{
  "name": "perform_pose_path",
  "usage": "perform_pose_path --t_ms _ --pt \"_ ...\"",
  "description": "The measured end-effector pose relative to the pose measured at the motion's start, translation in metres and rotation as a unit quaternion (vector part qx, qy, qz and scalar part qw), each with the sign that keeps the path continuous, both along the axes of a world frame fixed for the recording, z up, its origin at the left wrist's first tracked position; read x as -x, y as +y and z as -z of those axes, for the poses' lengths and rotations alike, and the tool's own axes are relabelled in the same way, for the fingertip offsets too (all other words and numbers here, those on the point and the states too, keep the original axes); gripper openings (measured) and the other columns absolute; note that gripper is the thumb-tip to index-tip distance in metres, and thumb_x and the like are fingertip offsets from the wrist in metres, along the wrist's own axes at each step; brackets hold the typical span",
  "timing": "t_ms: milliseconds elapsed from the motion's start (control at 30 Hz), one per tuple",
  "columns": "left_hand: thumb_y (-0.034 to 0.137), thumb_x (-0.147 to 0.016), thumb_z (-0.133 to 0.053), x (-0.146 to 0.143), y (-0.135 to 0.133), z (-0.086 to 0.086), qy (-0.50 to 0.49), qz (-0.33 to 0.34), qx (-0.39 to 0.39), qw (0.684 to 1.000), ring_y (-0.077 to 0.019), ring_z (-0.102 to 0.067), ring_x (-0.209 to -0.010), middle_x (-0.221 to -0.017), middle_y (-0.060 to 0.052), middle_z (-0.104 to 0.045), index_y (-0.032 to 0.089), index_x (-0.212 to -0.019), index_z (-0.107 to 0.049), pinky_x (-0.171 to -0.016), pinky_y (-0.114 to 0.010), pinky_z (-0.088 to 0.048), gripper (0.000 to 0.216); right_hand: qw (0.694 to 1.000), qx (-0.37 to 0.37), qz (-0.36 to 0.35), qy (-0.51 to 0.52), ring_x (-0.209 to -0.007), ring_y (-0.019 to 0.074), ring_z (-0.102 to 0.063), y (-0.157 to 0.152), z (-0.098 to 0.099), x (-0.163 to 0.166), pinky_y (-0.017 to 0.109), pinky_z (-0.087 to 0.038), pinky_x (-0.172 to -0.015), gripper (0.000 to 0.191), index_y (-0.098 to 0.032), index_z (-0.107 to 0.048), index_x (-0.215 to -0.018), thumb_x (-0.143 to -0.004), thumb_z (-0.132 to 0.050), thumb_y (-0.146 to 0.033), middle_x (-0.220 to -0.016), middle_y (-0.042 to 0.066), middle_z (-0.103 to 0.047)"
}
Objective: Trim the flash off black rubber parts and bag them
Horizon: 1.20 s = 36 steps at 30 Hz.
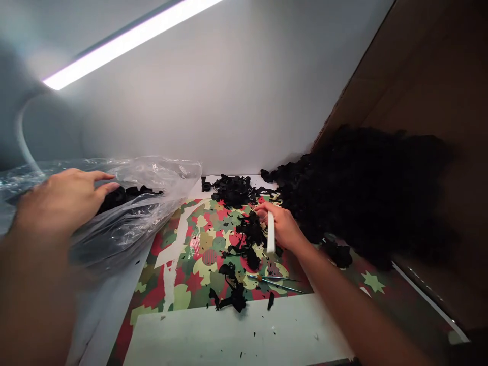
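Note:
My left hand (pixel 63 198) is raised over a clear plastic bag (pixel 160 178), fingers apart, with nothing visible in it. Black ring-like pieces (pixel 118 197) lie inside the bag just past my fingertips. Farther right, my right hand (pixel 280 223) is closed around a tool with a flat white handle (pixel 271 234); its working end is hidden by the fingers. These fingers are at a strip of black scraps (pixel 251 234) on the patterned sheet (pixel 209 239). A pair of thin metal tweezers (pixel 274 282) lies below that hand.
A large heap of black scraps (pixel 373 193) fills the right side against a cardboard wall (pixel 427 76). A smaller pile (pixel 232 190) sits at the back. Torn black bits (pixel 232 295) lie near a pale board (pixel 213 335) in front. Above hangs a lit tube lamp (pixel 133 43).

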State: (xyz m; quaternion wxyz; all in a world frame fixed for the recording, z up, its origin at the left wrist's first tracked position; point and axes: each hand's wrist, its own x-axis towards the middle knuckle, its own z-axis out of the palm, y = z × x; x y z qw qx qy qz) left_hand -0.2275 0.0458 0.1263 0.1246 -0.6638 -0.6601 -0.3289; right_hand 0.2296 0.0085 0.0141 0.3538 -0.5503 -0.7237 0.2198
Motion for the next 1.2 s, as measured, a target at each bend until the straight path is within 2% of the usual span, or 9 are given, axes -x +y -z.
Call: perform_pose_path --t_ms 100,267,367,467,700,767,833,933,1200 --pt "0.039 -0.09 -0.06 -0.038 -0.019 -0.012 0.081 -0.06 -0.033 0.994 -0.0381 -0.067 -0.091 -0.083 -0.005 -0.059 0.027 -0.094 -0.074 -0.083 -0.07 -0.053 0.02 0.996 0.007 -0.074 -0.051 -0.108 0.0283 -0.064 -0.005 0.004 0.012 0.04 -0.049 -0.095 0.044 -0.024 -0.072 -0.121 -0.081 -0.081 -0.037 -0.115 0.01 -0.073" --pt "0.027 -0.096 -0.059 -0.129 -0.063 -0.01 0.041 0.2 -0.171 0.964 -0.0276 -0.062 -0.106 -0.104 -0.003 -0.069 0.03 -0.109 -0.071 -0.102 -0.049 -0.048 0.017 0.967 0.043 -0.23 -0.102 -0.105 0.0255 -0.066 -0.018 0.01 0.031 0.036 -0.053 -0.093 0.05 -0.03 -0.076 -0.115 -0.068 -0.091 -0.019 -0.12 0.006 -0.073" --pt "0.028 -0.091 -0.067 -0.169 -0.073 0.024 0.022 0.443 0.078 0.893 -0.0227 -0.066 -0.093 -0.102 -0.004 -0.07 0.028 -0.105 -0.073 -0.086 -0.037 -0.054 0.014 0.975 0.043 -0.194 -0.096 -0.092 0.0212 -0.071 -0.016 0.011 0.029 0.03 -0.055 -0.084 0.03 -0.029 -0.081 -0.099 -0.077 -0.08 -0.01 -0.1 0.002 -0.077" --pt "0.037 -0.079 -0.081 -0.195 -0.079 0.065 0.054 0.513 0.319 0.795 -0.0214 -0.066 -0.085 -0.104 -0.005 -0.065 0.027 -0.107 -0.072 -0.074 -0.031 -0.052 0.031 0.994 0.024 -0.07 -0.087 -0.095 0.0241 -0.071 -0.005 0.011 0.017 0.036 -0.053 -0.089 0.021 -0.025 -0.08 -0.102 -0.087 -0.07 -0.016 -0.1 0.006 -0.078" --pt "0.022 -0.078 -0.082 -0.204 -0.069 0.101 0.004 0.559 0.45 0.696 -0.0152 -0.063 -0.076 -0.094 -0.001 -0.066 0.022 -0.084 -0.071 -0.062 -0.022 -0.044 0.012 0.993 0.033 -0.021 -0.109 -0.117 0.0337 -0.064 0.005 0.017 -0.004 0.043 -0.052 -0.097 0.049 -0.025 -0.08 -0.112 -0.064 -0.089 -0.021 -0.123 0.01 -0.075" --pt "0.022 -0.077 -0.083 -0.203 -0.048 0.098 -0.037 0.536 0.451 0.713 -0.0136 -0.063 -0.068 -0.079 0.002 -0.067 0.021 -0.082 -0.072 -0.06 -0.021 -0.047 0.012 0.993 0.039 -0.029 -0.111 -0.109 0.0302 -0.069 0.007 0.019 -0.001 0.04 -0.053 -0.095 0.037 -0.026 -0.082 -0.101 -0.067 -0.082 -0.01 -0.116 0.007 -0.078" --pt "0.025 -0.079 -0.08 -0.209 -0.02 0.095 -0.062 0.438 0.356 0.823 -0.015 -0.065 -0.068 -0.075 0.002 -0.068 0.02 -0.082 -0.073 -0.065 -0.024 -0.052 0.009 0.993 0.041 -0.018 -0.108 -0.097 0.0275 -0.073 0.01 0.02 0.004 0.038 -0.055 -0.091 0.031 -0.024 -0.083 -0.094 -0.074 -0.07 -0.004 -0.101 0.006 -0.081" --pt "0.019 -0.091 -0.064 -0.23 0.021 0.1 -0.07 0.312 0.241 0.916 -0.0262 -0.063 -0.108 -0.116 -0.012 -0.067 0.019 -0.113 -0.07 -0.095 -0.042 -0.052 0.023 0.995 0.032 0.011 -0.095 -0.096 0.0279 -0.074 0.014 0.02 0.013 0.04 -0.055 -0.09 0.031 -0.022 -0.082 -0.1 -0.08 -0.065 -0.006 -0.098 0.008 -0.081" --pt "0.009 -0.092 -0.054 -0.264 0.065 0.142 -0.01 0.243 0.2 0.949 -0.0353 -0.054 -0.13 -0.138 -0.018 -0.062 0.019 -0.123 -0.072 -0.109 -0.05 -0.04 0.038 0.992 0.032 0.024 -0.121 -0.128 0.0389 -0.06 0.035 0.021 0.03 0.053 -0.046 -0.108 0.046 -0.018 -0.076 -0.12 -0.074 -0.08 -0.014 -0.131 0.019 -0.07"
